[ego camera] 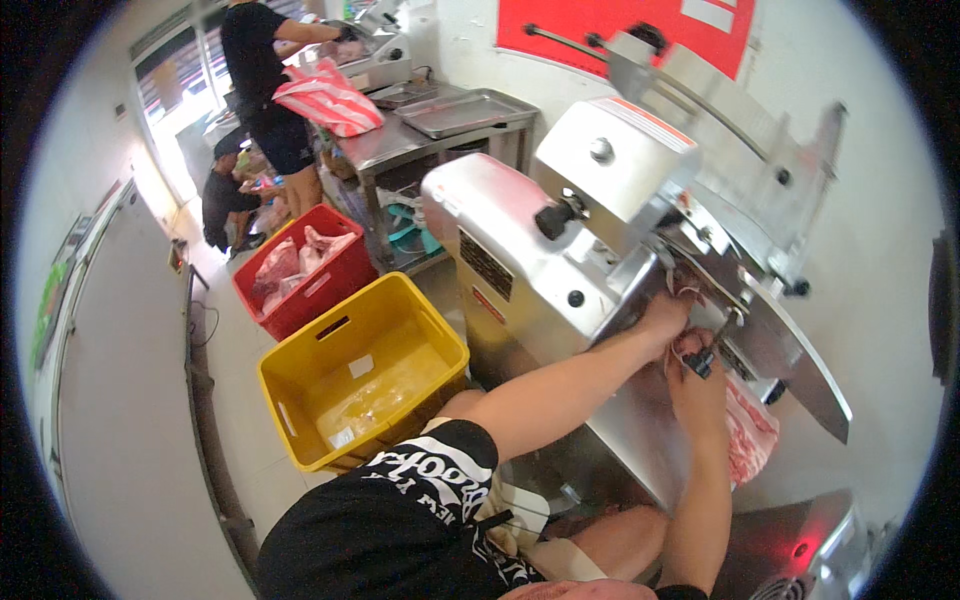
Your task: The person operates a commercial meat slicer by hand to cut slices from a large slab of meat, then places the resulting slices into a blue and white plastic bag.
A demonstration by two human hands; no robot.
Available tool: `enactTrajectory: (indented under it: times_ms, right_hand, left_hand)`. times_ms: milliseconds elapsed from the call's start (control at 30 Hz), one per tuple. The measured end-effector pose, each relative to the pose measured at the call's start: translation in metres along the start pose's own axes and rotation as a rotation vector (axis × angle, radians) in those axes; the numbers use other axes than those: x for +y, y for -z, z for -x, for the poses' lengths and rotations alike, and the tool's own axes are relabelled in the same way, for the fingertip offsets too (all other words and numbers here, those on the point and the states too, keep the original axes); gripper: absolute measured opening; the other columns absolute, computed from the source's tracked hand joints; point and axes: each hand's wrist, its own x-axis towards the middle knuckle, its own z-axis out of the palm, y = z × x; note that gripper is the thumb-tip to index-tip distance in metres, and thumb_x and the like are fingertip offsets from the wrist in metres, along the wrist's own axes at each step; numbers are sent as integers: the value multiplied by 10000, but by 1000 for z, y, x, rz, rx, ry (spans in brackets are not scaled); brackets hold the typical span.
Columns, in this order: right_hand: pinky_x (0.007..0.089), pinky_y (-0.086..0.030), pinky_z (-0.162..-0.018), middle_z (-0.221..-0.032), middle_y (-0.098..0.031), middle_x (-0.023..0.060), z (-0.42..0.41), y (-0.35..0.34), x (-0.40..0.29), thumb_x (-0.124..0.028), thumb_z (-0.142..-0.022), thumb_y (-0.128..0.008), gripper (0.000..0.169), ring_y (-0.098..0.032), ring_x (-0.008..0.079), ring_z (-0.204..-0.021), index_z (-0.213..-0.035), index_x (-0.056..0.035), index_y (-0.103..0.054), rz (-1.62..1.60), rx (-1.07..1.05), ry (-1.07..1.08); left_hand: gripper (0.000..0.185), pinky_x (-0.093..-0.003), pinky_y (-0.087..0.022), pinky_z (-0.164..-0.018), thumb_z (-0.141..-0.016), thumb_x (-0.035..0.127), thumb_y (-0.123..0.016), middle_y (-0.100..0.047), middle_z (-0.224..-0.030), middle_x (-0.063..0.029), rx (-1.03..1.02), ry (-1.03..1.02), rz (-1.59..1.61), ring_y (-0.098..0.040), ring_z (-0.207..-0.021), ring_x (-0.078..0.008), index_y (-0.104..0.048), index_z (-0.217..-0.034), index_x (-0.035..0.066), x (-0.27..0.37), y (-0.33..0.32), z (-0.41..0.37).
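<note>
My left hand [670, 315] reaches under the blade side of a metal meat slicer [517, 225], its fingertips partly hidden among the machine's parts. Just below it, my right hand [694, 349] is close by, with a small black part [699, 363] in front of it. Pinkish, thin matter shows around the fingers of both hands; I cannot tell whether either grips it. Slices of streaky raw meat [752, 439] lie to the right of my right forearm. A curved metal plate [806, 352] rises beyond the hands. The slicer's slanted carriage [750, 142] stands at the upper right.
Left of the slicer stands a yellow plastic crate [300, 390] with scraps inside. Behind it, a red crate [349, 289] holds raw meat. A steel table [382, 150] carries trays and a striped bag [330, 97]. One person [259, 75] works at another slicer; another person [225, 195] crouches.
</note>
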Motion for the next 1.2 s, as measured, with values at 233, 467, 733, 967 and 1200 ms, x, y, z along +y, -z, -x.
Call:
enactTrajectory:
  times_ms: [233, 467, 733, 967, 1200]
  right_hand:
    - [451, -460, -948, -1177, -596, 208, -2, 10, 0, -65, -871, -640, 326, -587, 409, -1087, -1180, -6, -554, -175, 49, 8]
    - [508, -430, -982, -1189, -563, 313, -8, 12, 1, -187, -902, -652, 483, -525, 502, -1138, -1281, 59, -482, -136, 277, 4]
    - [557, -448, -911, -1093, -598, 343, -10, -4, 19, -149, -893, -617, 401, -558, 538, -1022, -1204, 88, -528, -64, 268, 29]
    - [446, -416, -1068, -1361, -540, 259, -8, -5, 20, 42, -893, -474, 515, -531, 434, -1248, -1403, -25, -483, 9, 229, -7]
    - [429, -489, -895, -1159, -611, 191, -4, 5, 4, 12, -850, -583, 384, -611, 380, -1038, -1231, -41, -580, -36, 146, -2]
  left_hand:
    - [136, -316, -429, -607, -986, 181, -568, -579, -770, -10, 15, 53, 176, -522, -675, -137, -650, -966, 74, 9, 0, 6]
    - [228, -343, -497, -758, -978, 183, -611, -679, -958, -81, -66, -64, 111, -621, -852, -168, -659, -1116, 8, 32, -12, 26]
    - [275, -359, -494, -864, -992, 205, -606, -692, -1068, -93, -70, -339, -85, -629, -980, -198, -641, -1187, 15, 12, -11, 8]
    - [190, -343, -511, -735, -992, 175, -581, -676, -962, -84, -135, -42, 182, -639, -844, -186, -639, -1113, 41, 14, -14, 10]
    - [169, -314, -478, -557, -1005, 204, -547, -639, -814, -59, -51, 13, 219, -593, -626, -151, -645, -1036, 70, 19, -14, 22]
